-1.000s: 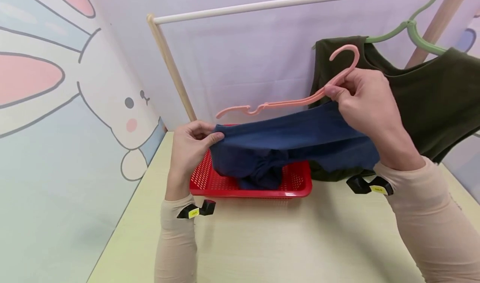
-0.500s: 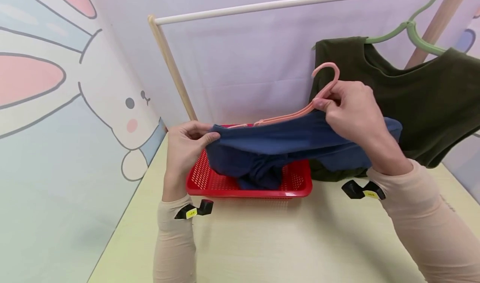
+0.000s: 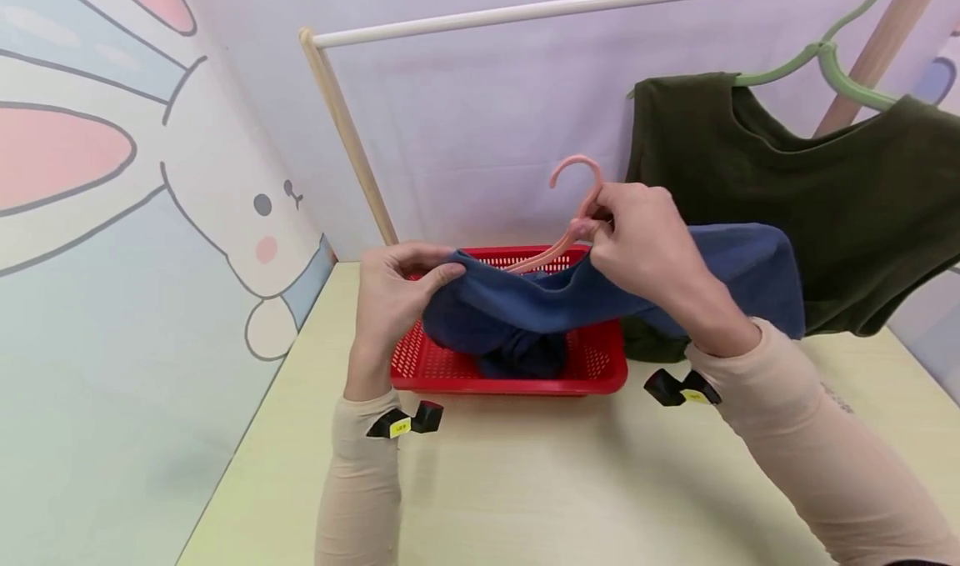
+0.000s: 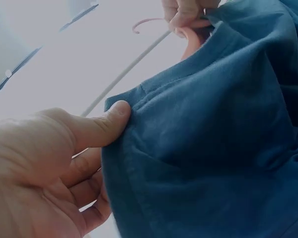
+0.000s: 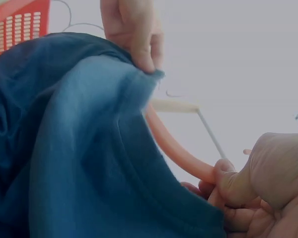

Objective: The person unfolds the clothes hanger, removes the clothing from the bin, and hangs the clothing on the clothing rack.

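Note:
A blue garment (image 3: 547, 303) hangs stretched between my two hands, its lower folds down in the red basket (image 3: 517, 385). At its left corner my left hand (image 3: 393, 299) pinches the hem between thumb and fingers; the left wrist view shows the thumb on the cloth (image 4: 198, 129). My right hand (image 3: 645, 241) holds a pink clothes hanger (image 3: 558, 247) just below the hook. One hanger arm slants down to the left and passes behind the garment's upper edge, where its tip is hidden. In the right wrist view the cloth edge meets the right fingers; whether they grip it too, I cannot tell.
A dark green sleeveless top (image 3: 810, 191) hangs on a green hanger (image 3: 858, 91) at the right, close behind my right hand. Above runs the rack's white rail (image 3: 525, 20), with a wooden post (image 3: 348, 137) on the left. A wall with a painted rabbit stands at the left.
My right hand has moved left and down with the pink hanger, whose left arm has slid behind the garment's edge. The cloth's top edge now sags. The left hand has barely shifted.

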